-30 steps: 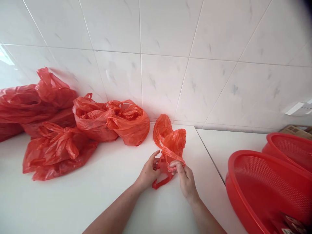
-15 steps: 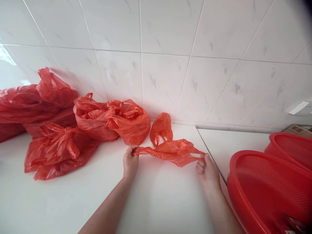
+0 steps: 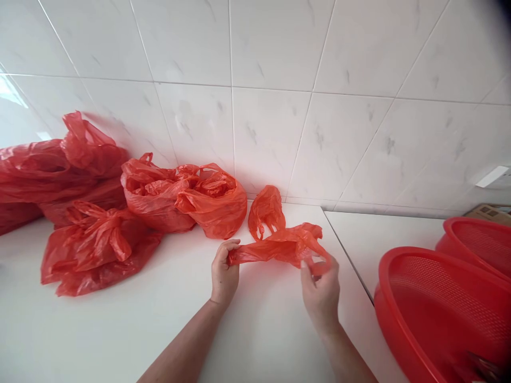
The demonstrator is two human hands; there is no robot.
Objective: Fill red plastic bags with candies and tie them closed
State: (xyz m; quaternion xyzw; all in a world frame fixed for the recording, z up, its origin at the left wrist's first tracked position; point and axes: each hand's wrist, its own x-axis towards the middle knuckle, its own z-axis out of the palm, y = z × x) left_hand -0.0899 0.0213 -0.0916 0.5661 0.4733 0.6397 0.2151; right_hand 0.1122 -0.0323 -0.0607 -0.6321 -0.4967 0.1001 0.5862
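Note:
Between my two hands a thin red plastic bag (image 3: 275, 250) is stretched out just above the white countertop (image 3: 191, 319). My left hand (image 3: 225, 271) is closed around the bag's left end. At its right end, my right hand (image 3: 322, 284) has the handle loops about its fingers, with the thumb against the plastic. Just behind the held bag, a small crumpled red bag (image 3: 266, 210) rests by the wall, its handles hanging toward me.
Stuffed red plastic bags (image 3: 215, 202) line the wall to the left, with a knotted red bag (image 3: 99, 244) in front. At right stand a red plastic basket (image 3: 393, 314) and a second red basket (image 3: 451, 234). A cardboard piece (image 3: 493, 211) lies behind them.
My right hand has moved left and turned, bringing the bag's handles inward. The left hand has shifted slightly right. The bag is now bunched and less taut.

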